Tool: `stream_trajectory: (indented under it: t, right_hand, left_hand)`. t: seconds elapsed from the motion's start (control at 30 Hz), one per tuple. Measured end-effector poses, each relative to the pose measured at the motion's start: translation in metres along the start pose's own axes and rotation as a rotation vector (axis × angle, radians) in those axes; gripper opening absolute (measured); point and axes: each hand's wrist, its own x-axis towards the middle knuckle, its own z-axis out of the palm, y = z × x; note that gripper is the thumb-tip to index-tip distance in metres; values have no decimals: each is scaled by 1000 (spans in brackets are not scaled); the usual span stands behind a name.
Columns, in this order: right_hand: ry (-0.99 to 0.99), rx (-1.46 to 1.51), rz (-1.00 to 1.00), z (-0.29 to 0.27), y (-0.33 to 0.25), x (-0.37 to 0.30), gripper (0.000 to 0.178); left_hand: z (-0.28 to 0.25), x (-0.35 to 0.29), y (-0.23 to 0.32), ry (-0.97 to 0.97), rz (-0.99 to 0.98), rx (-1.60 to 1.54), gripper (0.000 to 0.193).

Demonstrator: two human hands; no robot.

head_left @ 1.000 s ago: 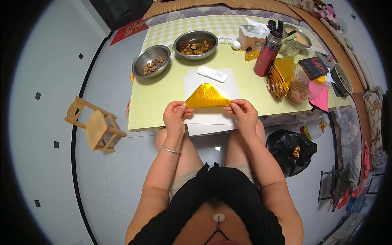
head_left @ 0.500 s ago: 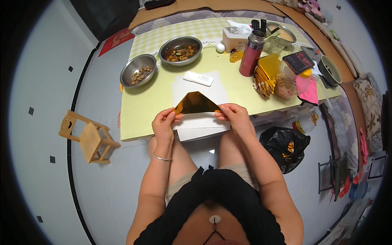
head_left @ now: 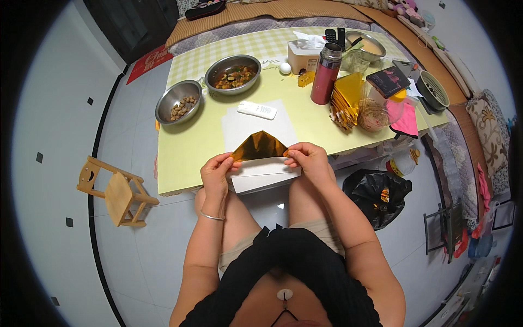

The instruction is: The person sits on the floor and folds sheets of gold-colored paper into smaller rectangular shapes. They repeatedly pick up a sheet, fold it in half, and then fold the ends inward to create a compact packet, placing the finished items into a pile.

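Note:
Between my two hands is a folded sheet of shiny gold foil paper (head_left: 260, 146), its peak pointing away from me and its long edge toward me. My left hand (head_left: 219, 165) pinches its left corner between thumb and fingers. The right corner is gripped by my right hand (head_left: 308, 159) in the same way. Beneath the foil, white paper (head_left: 261, 177) lies on the table and hangs over the near edge. A white oblong object (head_left: 257, 110) rests on the paper beyond the foil. To the right stands a stack of folded gold foil pieces (head_left: 347, 101).
On the table (head_left: 185, 158) are a bowl of peanuts (head_left: 180, 102), a bowl of food in broth (head_left: 234, 75), a red thermos (head_left: 326, 76), a tissue box (head_left: 300, 57) and a clear plastic container (head_left: 376, 114). A black bag (head_left: 376, 199) and small wooden chair (head_left: 119, 191) stand on the floor.
The foil's peak looks lower and its surface more creased, with both hands still at its corners. The whole view has shifted slightly.

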Motion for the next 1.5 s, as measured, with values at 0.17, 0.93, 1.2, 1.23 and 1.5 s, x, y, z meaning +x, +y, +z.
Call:
stream_trajectory:
  t: [0.17,0.93,1.2,1.23,1.5]
  right_hand:
    - [-9,-116,-77,0,-9,-7,8]
    - [24,-344,-267,-26,-38,-17,8]
    - [355,135,-354,-54,-40,-18,24]
    - [352,123,-320,-58,-29,-20,22]
    - [282,93,-229,-57,32,-53,17]
  left_hand:
    - [-1,-4,2,-34,-21,56,10]
    - [19,2,11,-296,10,380,10]
    - [113,32,46,-291,-75,127,8]
    - [131,36,46,-287,-91,80,8]
    - [256,33,14,-352,-301,-65,10]
